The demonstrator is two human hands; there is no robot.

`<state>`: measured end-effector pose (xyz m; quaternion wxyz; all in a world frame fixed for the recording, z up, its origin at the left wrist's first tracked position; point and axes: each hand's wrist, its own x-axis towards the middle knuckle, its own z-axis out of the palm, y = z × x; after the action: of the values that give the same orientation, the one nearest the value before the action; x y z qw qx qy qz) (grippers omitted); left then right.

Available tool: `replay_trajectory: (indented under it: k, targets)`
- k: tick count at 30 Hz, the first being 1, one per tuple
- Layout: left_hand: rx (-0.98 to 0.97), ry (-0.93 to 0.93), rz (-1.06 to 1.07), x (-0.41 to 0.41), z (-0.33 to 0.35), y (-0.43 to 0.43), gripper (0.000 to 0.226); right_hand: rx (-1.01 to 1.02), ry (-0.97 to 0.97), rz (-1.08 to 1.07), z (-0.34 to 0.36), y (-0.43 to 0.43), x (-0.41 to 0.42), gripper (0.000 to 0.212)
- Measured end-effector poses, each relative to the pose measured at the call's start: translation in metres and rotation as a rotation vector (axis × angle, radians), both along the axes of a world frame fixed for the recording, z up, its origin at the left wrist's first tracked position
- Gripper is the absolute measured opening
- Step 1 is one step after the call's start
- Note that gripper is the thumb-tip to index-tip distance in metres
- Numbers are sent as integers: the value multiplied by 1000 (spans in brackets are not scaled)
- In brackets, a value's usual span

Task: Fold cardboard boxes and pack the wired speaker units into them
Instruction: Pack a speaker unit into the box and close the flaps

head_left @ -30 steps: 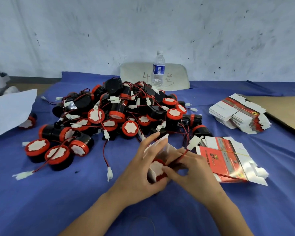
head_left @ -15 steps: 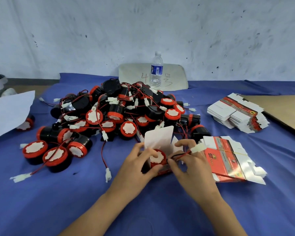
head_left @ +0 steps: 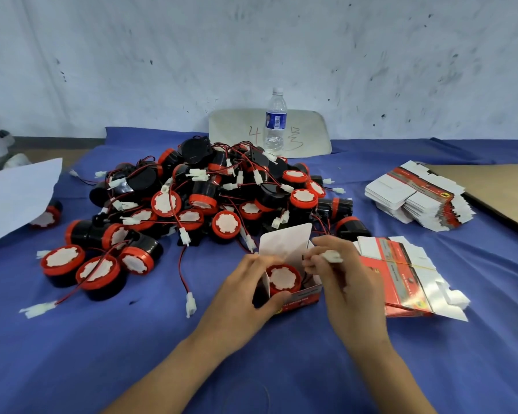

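Left hand [head_left: 245, 297] is wrapped round the left side of a small red cardboard box [head_left: 301, 300] sitting on the blue surface [head_left: 132, 354], white lid flap sticking straight up. 1 speaker unit [head_left: 282, 277] sits inside, red rim and white face up. Right hand [head_left: 347, 282] pinches the white connector [head_left: 331, 256] just above the box's right edge. Big pile of speaker units [head_left: 198, 192] right behind, banded stack of flat boxes [head_left: 401, 273] just beside the right hand, water bottle [head_left: 275, 121] at the back.
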<state>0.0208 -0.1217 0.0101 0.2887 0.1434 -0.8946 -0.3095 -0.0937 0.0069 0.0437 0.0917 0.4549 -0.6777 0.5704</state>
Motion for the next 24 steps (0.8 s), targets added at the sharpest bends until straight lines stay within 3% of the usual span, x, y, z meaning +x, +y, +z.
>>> replay_trajectory:
  k: [7,11,14,19,24]
  targets:
    - [39,16,-8,0,1,3,64,245,443,-167,2,-4,2,35]
    - [59,12,-12,0,0,4,66,535,443,-165,1,-3,-1,68]
    - [35,3,-7,0,1,5,64,635,365,-126,-6,-4,-5,76]
    - [41,-8,-25,1,-1,7,61,585,131,-174,-4,-7,-6,29]
    - [82,-11,-31,-1,0,9,62,567,318,-264,2,-2,-3,8]
